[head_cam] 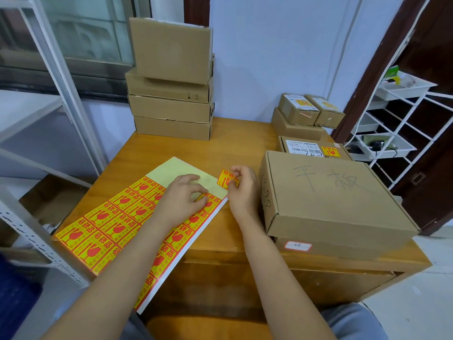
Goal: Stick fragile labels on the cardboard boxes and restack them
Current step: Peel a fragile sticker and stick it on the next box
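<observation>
Pinching peeled label (228, 179) in your right hand (241, 190), just off upper right corner of sticker sheet (117, 217). Left hand (182, 196) presses sheet flat at frame centre, fingers curled loosely, gripping nothing. Big box (335, 192) sits right of centre on table (220, 241), no label visible on its top. Risk: label curls onto your fingers or itself; sheet slides if you lift left hand early; crooked placement over handwriting.
</observation>
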{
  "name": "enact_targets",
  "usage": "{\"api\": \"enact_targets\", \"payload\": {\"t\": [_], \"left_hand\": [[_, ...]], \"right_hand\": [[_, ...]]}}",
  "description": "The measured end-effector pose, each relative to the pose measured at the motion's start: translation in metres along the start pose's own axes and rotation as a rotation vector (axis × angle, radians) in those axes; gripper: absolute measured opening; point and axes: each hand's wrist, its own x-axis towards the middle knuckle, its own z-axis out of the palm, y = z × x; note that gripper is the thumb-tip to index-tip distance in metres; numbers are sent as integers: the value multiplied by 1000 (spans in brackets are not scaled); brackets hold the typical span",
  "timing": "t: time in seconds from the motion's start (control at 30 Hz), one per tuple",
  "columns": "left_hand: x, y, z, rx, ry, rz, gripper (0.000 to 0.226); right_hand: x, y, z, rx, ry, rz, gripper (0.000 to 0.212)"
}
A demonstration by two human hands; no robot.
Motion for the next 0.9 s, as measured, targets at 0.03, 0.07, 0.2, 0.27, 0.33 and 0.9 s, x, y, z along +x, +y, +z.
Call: {"api": "enact_targets", "payload": {"t": [0.03,0.07,0.2,0.27,0.33,0.9], "left_hand": [[-1,0,0,-3,15,1,25],[-1,-1,0,-14,32,5,23],[0,-1,-6,-57,72,20,19],[-1,4,-10,15,51,21,23],[2,11,-16,120,3,0,30],[-22,134,-64,-1024,-53,-2,43]], "right_hand": [[-2,-3,1,-11,-14,6,28],[-4,-6,3,-22,-29,8,28],[-19,-25,4,-36,-102,-44,28],[-29,-35,0,-7,-128,-54,28],[-36,-41,-4,35,-123,-35,29],[-41,-83,-129,483,5,-15,47]]}}
